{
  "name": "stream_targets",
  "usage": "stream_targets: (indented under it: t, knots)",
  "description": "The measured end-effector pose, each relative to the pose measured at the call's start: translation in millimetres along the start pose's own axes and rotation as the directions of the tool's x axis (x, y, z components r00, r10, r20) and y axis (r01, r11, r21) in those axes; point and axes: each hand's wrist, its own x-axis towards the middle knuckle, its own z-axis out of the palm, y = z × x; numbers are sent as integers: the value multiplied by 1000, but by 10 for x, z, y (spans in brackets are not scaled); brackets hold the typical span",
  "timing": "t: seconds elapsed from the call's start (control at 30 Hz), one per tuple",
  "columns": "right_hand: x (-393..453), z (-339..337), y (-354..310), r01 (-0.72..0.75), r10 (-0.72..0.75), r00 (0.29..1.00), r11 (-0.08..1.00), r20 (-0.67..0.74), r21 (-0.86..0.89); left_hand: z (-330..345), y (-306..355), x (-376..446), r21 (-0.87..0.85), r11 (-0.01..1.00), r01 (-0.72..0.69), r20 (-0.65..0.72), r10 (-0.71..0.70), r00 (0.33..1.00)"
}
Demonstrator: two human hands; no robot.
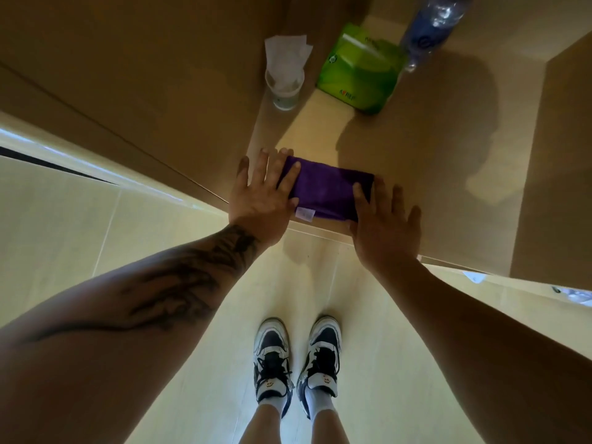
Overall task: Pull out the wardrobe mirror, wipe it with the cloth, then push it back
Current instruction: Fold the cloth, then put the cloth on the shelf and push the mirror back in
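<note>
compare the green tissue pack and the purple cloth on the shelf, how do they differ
The purple cloth is folded into a flat strip at the shelf's front edge, with the left hand and right hand touching its ends. The green tissue pack sits further back, puffier and glossy, with printed marks, and no hand touches it. Both rest on the same wooden shelf.

A purple cloth (pixel 326 190) of soft, matt pile lies on a smooth, satin-finished wooden shelf (pixel 432 139). At 12 o'clock, a glossy green plastic tissue pack (pixel 358 72); at 1 o'clock, a clear plastic bottle (pixel 429 30); at 11 o'clock, crumpled white paper in a translucent plastic cup (pixel 285 81).
</note>
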Motion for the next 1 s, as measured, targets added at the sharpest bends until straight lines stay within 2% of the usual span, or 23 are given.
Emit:
stream_targets:
  t: [0.2, 0.3, 0.47, 0.63, 0.77, 1.0]
  knots:
    - [-540, -370, -37, -30, 29, 999, 997, 20, 65, -476, 80, -634, -130, 991, -40, -39, 35, 999]
    - [-906, -734, -113, -45, 40, 998, 992, 47, 114, -873, 95, -1077, -157, 985, -69, -51, 62, 997]
    - [-1582, -1570, -221, -4, -2, 1000, 979, 31, 206, -1668, 51, -1766, -226, 974, -28, -46, 18, 999]
    - [-2200, -2287, -210, 42, -46, 999, 982, 17, 183, -2375, 56, -2322, -242, 968, -67, -128, 37, 991]
    - [-2630, -2787, -183, 54, -49, 998, 984, -34, 170, -2873, 143, -2643, -248, 966, -72, -105, 47, 993]
    - [-3230, -3209, 38, 172, -158, 978, 980, -134, 102, -3412, 446, -3192, -317, 948, -42, -155, -8, 988]
